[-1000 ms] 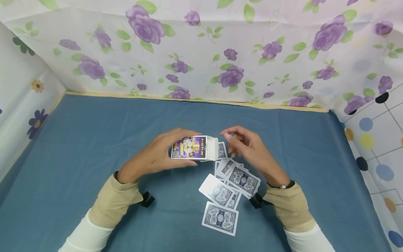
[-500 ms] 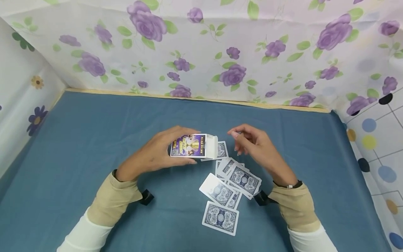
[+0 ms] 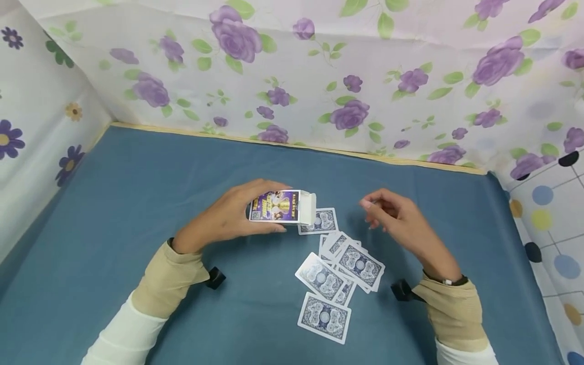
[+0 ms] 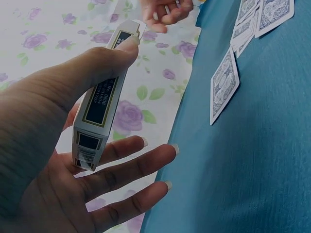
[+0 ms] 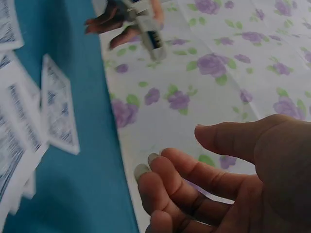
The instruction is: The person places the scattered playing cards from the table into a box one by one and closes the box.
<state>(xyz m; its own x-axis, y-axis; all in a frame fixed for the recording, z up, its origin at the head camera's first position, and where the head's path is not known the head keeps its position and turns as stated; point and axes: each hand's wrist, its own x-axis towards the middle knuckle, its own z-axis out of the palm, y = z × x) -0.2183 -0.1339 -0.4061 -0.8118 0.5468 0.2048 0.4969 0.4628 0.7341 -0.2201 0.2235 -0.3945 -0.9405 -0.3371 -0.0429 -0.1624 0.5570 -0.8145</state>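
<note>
A purple-and-white playing card box (image 3: 275, 207) lies across my left hand (image 3: 228, 215), which grips it between thumb and fingers above the table. Its end flap (image 3: 307, 209) stands open, facing right. In the left wrist view the thumb presses on the dark narrow side of the box (image 4: 102, 99). Off to the right, my right hand (image 3: 394, 219) hovers with loosely curled fingers and holds nothing; its thumb (image 5: 226, 138) is apart from the fingers in the right wrist view. Between and below the hands, blue-backed playing cards (image 3: 360, 263) lie face down in a loose, overlapping spread.
One card (image 3: 324, 221) lies partly under the raised box. Another card (image 3: 324, 318) sits nearest the front. A blue cloth (image 3: 182, 167) covers the table, with a flowered sheet (image 3: 315, 66) behind it and patterned sheets at both sides.
My right hand has drawn away to the right from the box and cards. The left hand keeps hold of the box in nearly the same place. The head view has shifted slightly.
</note>
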